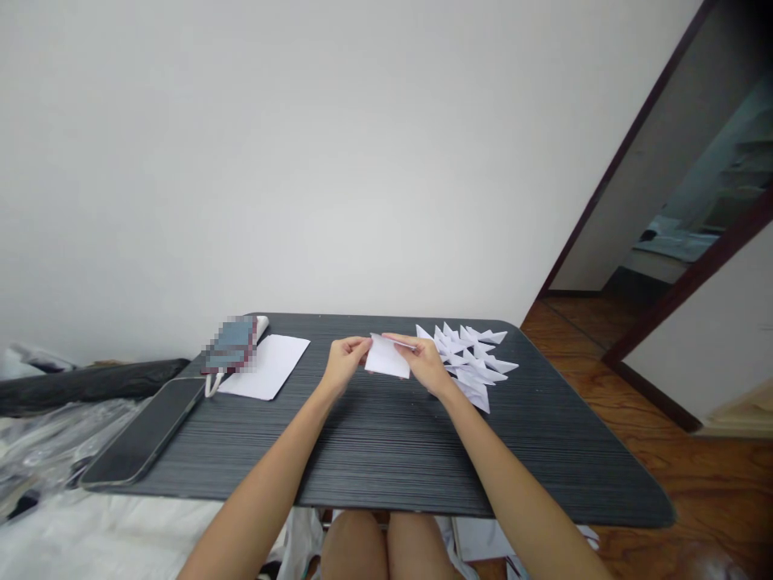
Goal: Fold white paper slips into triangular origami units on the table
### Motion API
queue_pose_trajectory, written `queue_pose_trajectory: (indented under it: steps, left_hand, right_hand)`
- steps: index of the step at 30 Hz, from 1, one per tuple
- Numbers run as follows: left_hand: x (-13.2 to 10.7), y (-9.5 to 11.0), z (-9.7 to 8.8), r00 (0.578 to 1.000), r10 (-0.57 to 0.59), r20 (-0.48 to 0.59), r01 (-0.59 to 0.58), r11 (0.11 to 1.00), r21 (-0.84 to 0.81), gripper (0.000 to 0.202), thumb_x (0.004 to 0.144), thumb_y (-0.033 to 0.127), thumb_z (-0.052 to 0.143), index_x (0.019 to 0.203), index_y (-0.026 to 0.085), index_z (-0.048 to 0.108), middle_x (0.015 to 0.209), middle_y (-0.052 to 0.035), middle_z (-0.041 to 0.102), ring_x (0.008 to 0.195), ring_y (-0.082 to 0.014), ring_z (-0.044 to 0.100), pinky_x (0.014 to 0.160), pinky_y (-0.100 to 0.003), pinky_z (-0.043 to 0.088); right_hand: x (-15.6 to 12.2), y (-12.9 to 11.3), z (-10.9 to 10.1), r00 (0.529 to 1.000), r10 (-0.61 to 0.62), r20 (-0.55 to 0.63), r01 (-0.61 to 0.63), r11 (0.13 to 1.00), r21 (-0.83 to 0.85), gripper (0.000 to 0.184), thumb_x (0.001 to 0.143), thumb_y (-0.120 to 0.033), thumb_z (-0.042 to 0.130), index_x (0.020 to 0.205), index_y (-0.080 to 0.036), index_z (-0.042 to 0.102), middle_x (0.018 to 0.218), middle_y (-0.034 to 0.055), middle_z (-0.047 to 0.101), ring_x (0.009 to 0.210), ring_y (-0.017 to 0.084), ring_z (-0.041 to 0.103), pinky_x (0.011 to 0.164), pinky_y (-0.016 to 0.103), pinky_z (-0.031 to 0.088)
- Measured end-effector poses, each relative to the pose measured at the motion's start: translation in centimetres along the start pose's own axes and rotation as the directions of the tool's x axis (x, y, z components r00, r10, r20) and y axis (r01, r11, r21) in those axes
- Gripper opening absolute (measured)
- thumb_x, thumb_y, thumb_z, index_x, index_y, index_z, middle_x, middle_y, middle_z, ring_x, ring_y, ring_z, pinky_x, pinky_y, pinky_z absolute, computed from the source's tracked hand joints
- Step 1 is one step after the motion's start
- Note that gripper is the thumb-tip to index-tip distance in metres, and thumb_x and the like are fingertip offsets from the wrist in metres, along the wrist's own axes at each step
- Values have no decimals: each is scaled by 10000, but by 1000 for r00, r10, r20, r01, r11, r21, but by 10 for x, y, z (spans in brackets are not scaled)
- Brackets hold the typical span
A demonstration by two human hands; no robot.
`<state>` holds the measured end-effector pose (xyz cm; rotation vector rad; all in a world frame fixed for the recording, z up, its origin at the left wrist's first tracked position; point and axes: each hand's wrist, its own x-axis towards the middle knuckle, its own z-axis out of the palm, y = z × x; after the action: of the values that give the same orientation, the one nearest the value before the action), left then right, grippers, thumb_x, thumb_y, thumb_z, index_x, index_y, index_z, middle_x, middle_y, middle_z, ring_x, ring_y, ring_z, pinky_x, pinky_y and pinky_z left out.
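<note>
The left hand [343, 361] pinches the left corner of a small folded white paper [386, 361] between thumb and fingers; the right hand [430, 364] pinches its right side. It is held over the table [386, 459], nearer the far edge. A crease seems in hand; the next move likely calls for aligned layers and firm pressure. Pointed folded paper pieces [483, 366] cluster toward the far right corner. Toward the far left lie white sheets [278, 366], partly under a blurred device [233, 345]; a smartphone [145, 431] lines the left edge. Clear plastic [78, 431] lies beyond, contents unclear.
</note>
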<state>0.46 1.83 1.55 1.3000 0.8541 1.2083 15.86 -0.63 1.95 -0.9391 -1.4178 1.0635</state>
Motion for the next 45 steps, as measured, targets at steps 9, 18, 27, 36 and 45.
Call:
queue_pose_trajectory:
  steps: [9, 18, 27, 36, 45]
  left_hand:
    - [-4, 8, 2, 950, -208, 232, 240, 963, -119, 419, 762, 429, 467, 807, 36, 605, 684, -153, 648, 567, -171, 624, 509, -228, 504]
    - [-6, 7, 4, 945, -194, 263, 232, 965, -122, 305, 754, 261, 538, 892, -8, 573, 694, -148, 652, 617, -186, 637, 594, -240, 527]
    - [-5, 5, 5, 943, -199, 268, 235, 966, -110, 302, 749, 240, 544, 910, -14, 573, 701, -144, 653, 625, -193, 638, 626, -267, 531]
    - [-4, 1, 3, 941, -159, 298, 190, 979, -78, 323, 723, 283, 572, 899, 13, 586, 744, -129, 654, 638, -176, 636, 645, -264, 524]
    - [-8, 7, 4, 972, -16, 234, -17, 990, 137, 359, 723, 348, 535, 892, 34, 578, 696, -98, 655, 596, -192, 634, 569, -280, 521]
  right_hand:
    - [-3, -2, -10, 965, -258, 40, 259, 925, -278, 324, 698, -100, 446, 938, -203, 638, 731, 17, 578, 635, 112, 506, 553, 222, 372]
    - [-2, 3, -14, 904, -404, 139, 417, 764, -492, 317, 733, -109, 473, 1004, -205, 606, 754, 42, 548, 656, 125, 499, 564, 236, 374]
    - [-1, 9, -17, 861, -466, 204, 491, 656, -574, 337, 770, -95, 433, 1037, -237, 582, 783, 46, 527, 693, 130, 491, 589, 241, 393]
    - [-2, 9, -17, 859, -453, 237, 499, 642, -582, 337, 775, -113, 425, 1049, -237, 575, 801, 54, 516, 714, 137, 492, 610, 256, 404]
    - [4, -5, -30, 967, -239, 90, 254, 933, -255, 432, 740, -74, 317, 1072, -222, 552, 966, 40, 613, 900, 141, 544, 794, 303, 392]
